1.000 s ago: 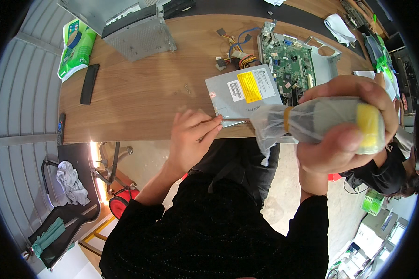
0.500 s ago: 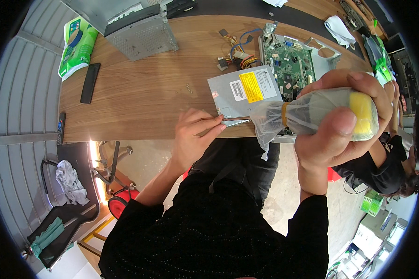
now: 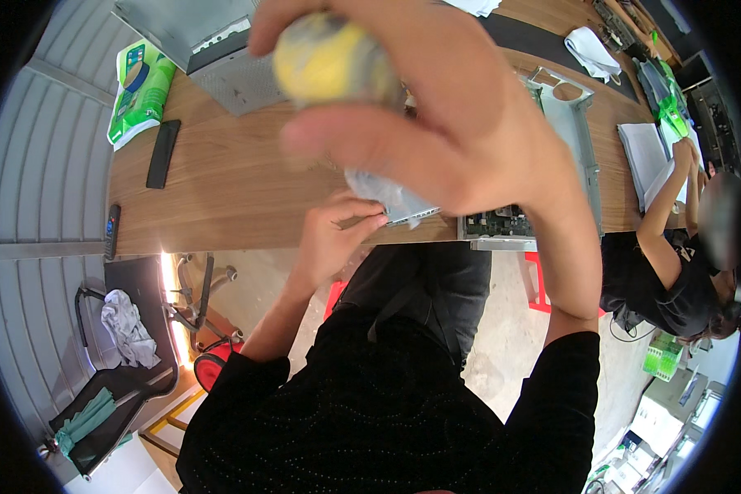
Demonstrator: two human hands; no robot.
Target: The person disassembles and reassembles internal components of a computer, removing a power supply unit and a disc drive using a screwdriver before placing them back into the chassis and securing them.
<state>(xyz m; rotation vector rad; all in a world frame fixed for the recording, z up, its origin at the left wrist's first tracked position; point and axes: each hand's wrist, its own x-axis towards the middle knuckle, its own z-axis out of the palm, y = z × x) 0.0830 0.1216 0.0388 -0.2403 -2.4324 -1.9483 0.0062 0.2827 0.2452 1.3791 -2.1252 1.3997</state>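
Held a yellow-ended handle (image 3: 329, 62) in the right hand (image 3: 461, 103), with thumb and fingers wrapped around its blurred end, raised over the flat metal box (image 3: 413, 217). Could see little of that box beyond a thin strip of its near edge; lost the rest behind the right hand and some cloudy plastic (image 3: 387, 191). Could not follow the handle below its yellow end either. Had the left hand (image 3: 336, 235) at the left end of the box, with thumb and fingertips nearly together; could not tell of any firm pinch there. Lost most of the circuit board (image 3: 502, 224) behind the right hand and forearm, seeing just a dark strip inside the open metal tray (image 3: 583, 156), right of the box. Saw the perforated metal case (image 3: 235, 86) beyond the box to the left, partly covered by the right hand and cut off at the top.

Worked at a brown wood-grained desk (image 3: 222, 189), with the box by its front edge. Found a black bar (image 3: 163, 155) and a green packet (image 3: 140, 95) well left of the box, and a white cloth (image 3: 591, 53) and papers (image 3: 640, 156) well right of it. Noticed a co-worker (image 3: 663, 263) farther right of the box, bent by the lens rim, a grey slatted wall (image 3: 25, 165) far left, and pale floor (image 3: 502, 346) nearer than the box.
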